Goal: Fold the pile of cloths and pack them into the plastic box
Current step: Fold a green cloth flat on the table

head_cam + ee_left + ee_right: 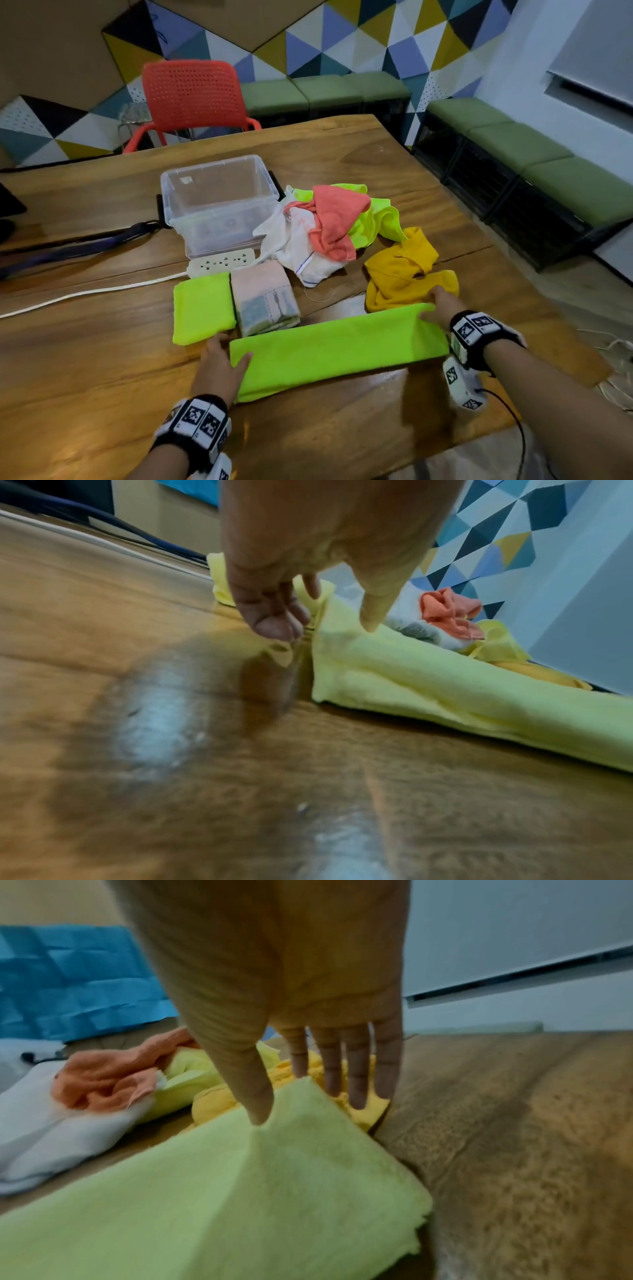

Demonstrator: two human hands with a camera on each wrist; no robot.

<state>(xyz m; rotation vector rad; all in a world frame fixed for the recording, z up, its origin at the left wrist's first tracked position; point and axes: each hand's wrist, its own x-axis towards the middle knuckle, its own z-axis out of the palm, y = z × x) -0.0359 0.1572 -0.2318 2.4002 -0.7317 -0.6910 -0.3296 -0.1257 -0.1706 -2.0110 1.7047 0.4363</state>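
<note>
Neon-green microfibre cloth [337, 353], folded into a long narrow strip, lies across the near part of the brown wooden desk [102, 370]. The left hand [217, 365] takes the strip's left end, thumb laid on top and fingers [274, 615] curled down at the far corner, so this grip pinches the fabric. The right hand [440, 310] has the strip's right end: the thumb presses down on top, while the straight fingers [356, 1069] reach past the edge, so the fabric is pinched between them.

Just beyond the strip sit a folded neon-green cloth [202, 311] and, touching its right side, a folded pale pink patterned cloth [263, 298]. Behind them a white power strip [222, 262] lies against the clear plastic box [219, 202], which stands open and holds no cloth. To the right of the box is the loose pile: a white cloth [294, 246], a coral cloth [334, 219] and another neon-green one [380, 219]. A crumpled mustard-yellow cloth [404, 274] lies near the right hand. A red mesh chair [193, 96] stands at the desk's far side.
</note>
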